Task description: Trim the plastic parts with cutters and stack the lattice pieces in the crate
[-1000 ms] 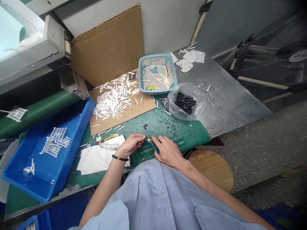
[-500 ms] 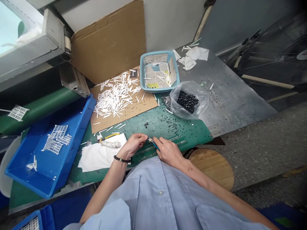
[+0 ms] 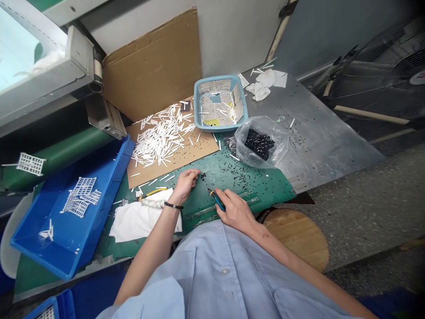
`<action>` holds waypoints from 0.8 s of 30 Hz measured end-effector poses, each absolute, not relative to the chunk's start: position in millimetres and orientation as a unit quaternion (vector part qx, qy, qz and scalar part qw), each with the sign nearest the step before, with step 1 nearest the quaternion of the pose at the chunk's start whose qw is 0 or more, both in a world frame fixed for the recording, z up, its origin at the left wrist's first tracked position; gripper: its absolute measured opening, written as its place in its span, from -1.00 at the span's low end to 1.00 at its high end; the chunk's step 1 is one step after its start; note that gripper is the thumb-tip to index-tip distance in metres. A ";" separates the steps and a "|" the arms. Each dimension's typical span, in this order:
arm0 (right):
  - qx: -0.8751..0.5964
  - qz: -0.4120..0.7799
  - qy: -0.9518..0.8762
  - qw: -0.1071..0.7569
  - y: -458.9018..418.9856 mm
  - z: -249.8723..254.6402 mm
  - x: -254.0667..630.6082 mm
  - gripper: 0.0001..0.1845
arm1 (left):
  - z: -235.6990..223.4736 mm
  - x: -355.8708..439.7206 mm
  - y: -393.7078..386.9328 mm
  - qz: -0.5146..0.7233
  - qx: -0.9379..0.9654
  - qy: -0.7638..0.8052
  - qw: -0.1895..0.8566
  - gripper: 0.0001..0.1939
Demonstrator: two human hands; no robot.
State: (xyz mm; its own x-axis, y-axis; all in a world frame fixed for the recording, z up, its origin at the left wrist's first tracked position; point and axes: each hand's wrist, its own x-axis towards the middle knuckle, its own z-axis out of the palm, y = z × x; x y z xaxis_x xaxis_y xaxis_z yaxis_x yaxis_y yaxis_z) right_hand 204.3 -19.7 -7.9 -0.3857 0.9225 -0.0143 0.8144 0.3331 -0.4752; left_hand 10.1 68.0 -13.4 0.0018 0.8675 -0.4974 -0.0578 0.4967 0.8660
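My right hand (image 3: 235,210) is wrapped round a pair of side cutters (image 3: 218,202) with blue handles, its jaws pointing up and left above the green mat (image 3: 212,164). Further forward, my left hand (image 3: 186,185) has thumb and finger pinched together; whatever sits between them is too small to make out. Right beside those fingertips lies a little cluster of black parts (image 3: 203,177) on the mat. Behind the left wrist is a folded white cloth (image 3: 133,221), with yellow-handled pliers (image 3: 154,193) at its upper edge.
White sticks (image 3: 159,137) are heaped on a cardboard sheet (image 3: 206,149). Beyond stand a light-blue basket (image 3: 221,129) and a clear bag (image 3: 280,148) of black parts. At left, a blue tray (image 3: 63,252) holds white lattice pieces (image 3: 79,195). Tiny black bits litter the mat.
My left hand has moved forward, away from the cutters, to the black cluster. The cutters stay in my right hand, their jaws now apart from my left fingers.
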 end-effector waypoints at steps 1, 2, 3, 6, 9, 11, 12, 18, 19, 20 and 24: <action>-0.538 0.207 -0.806 0.132 -19.3 -7.8 204.3 -0.52 | -15.8 13.1 70.3 0.351 0.399 0.631 0.566 -0.82; -0.539 0.206 -0.806 0.133 -19.0 -7.8 204.4 -0.52 | -18.1 15.5 71.5 0.328 0.460 0.649 0.509 -0.83; -0.540 0.205 -0.805 0.133 -18.8 -7.7 204.7 -0.51 | -20.0 17.1 72.0 0.305 0.515 0.657 0.458 -0.85; -0.547 0.197 -0.803 0.131 -18.8 -6.8 205.9 -0.50 | -22.7 17.5 71.3 0.253 0.625 0.645 0.360 -0.90; -0.552 0.186 -0.803 0.125 -19.3 -4.5 206.8 -0.48 | -22.0 14.0 71.8 0.244 0.657 0.622 0.349 -0.94; -0.555 0.181 -0.803 0.122 -19.6 -2.6 206.8 -0.48 | -21.1 11.8 73.0 0.251 0.642 0.622 0.371 -0.93; -0.556 0.180 -0.802 0.123 -19.6 -1.9 206.8 -0.48 | -20.5 11.1 73.1 0.254 0.626 0.627 0.386 -0.91; -0.565 0.201 -0.783 0.168 -18.5 -3.1 205.7 -0.49 | -8.9 12.8 58.5 0.329 0.353 0.588 0.649 -0.78; -0.571 0.211 -0.773 0.176 -18.4 -4.0 205.6 -0.50 | -6.3 13.2 54.0 0.338 0.299 0.561 0.694 -0.76; -0.578 0.216 -0.767 0.176 -18.2 -4.8 205.6 -0.51 | -3.9 13.4 49.5 0.342 0.256 0.539 0.726 -0.74; -0.579 0.188 -0.780 0.147 -18.4 -5.3 204.5 -0.52 | 0.4 12.4 35.0 0.339 0.182 0.506 0.772 -0.74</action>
